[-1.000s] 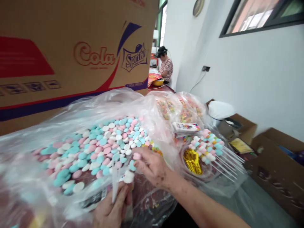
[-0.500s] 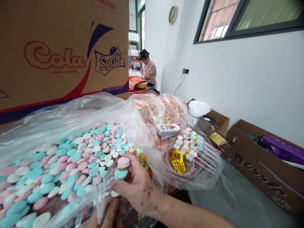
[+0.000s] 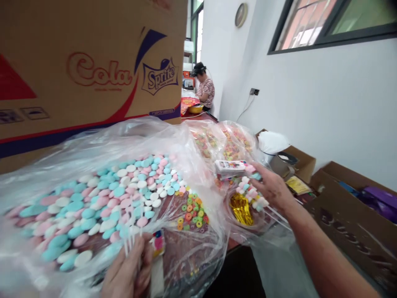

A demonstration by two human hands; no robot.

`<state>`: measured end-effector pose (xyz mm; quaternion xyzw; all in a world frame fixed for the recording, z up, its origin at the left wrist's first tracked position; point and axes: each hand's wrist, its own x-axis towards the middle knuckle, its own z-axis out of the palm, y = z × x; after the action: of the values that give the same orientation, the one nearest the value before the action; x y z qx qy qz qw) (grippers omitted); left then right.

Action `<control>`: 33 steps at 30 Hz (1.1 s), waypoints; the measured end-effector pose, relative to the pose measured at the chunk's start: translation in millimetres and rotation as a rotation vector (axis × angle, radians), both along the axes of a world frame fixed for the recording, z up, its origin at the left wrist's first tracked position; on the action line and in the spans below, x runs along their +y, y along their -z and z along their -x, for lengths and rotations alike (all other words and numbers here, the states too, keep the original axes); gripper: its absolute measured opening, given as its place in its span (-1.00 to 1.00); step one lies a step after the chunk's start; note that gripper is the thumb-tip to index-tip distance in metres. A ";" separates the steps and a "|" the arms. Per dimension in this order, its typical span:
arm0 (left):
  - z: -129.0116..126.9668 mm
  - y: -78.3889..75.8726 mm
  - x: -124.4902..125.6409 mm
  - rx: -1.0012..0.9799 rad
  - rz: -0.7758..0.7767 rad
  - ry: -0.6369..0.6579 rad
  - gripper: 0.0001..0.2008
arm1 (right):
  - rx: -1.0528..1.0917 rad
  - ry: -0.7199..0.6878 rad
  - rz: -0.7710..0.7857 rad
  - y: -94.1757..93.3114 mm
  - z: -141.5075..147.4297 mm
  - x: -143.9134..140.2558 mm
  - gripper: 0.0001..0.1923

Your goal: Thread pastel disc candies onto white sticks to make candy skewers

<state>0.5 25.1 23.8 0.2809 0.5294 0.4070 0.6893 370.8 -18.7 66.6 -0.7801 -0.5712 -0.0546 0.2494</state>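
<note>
My left hand (image 3: 132, 265) is closed around several thin white sticks (image 3: 130, 231) at the lower middle, beside a colourful printed card (image 3: 158, 243). Over at the right, my right hand (image 3: 273, 186) has its fingers bent around a candy skewer, its pink and blue candies (image 3: 255, 176) showing by the fingertips. That hand is over a pile of candy skewers (image 3: 248, 188), partly hiding them. Pink, blue and white disc candies (image 3: 105, 194) lie spread in clear plastic on the left. Small ring candies (image 3: 194, 211) lie between the hands.
A tub of gold twist ties (image 3: 242, 209) stands just left of the skewers. Behind it are a stack of printed cards (image 3: 229, 166) and bags of ring candies (image 3: 229, 140). A large carton (image 3: 93, 103) blocks the back left. A co-worker (image 3: 205, 89) sits far back.
My right hand has moved from beside my left hand to the skewer pile on the right, taking the candy skewer along. My left hand still grips the sticks. The view has shifted.
</note>
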 end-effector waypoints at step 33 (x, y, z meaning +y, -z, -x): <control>14.4 -1.0 -19.9 -0.236 -0.152 -0.223 -0.65 | 0.302 -0.639 -0.293 35.3 200.3 51.5 -0.78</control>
<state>-13.9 5.3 24.8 0.2220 0.4406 0.5498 0.6740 170.5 32.8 31.4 -0.5178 -0.7288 0.0602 0.4441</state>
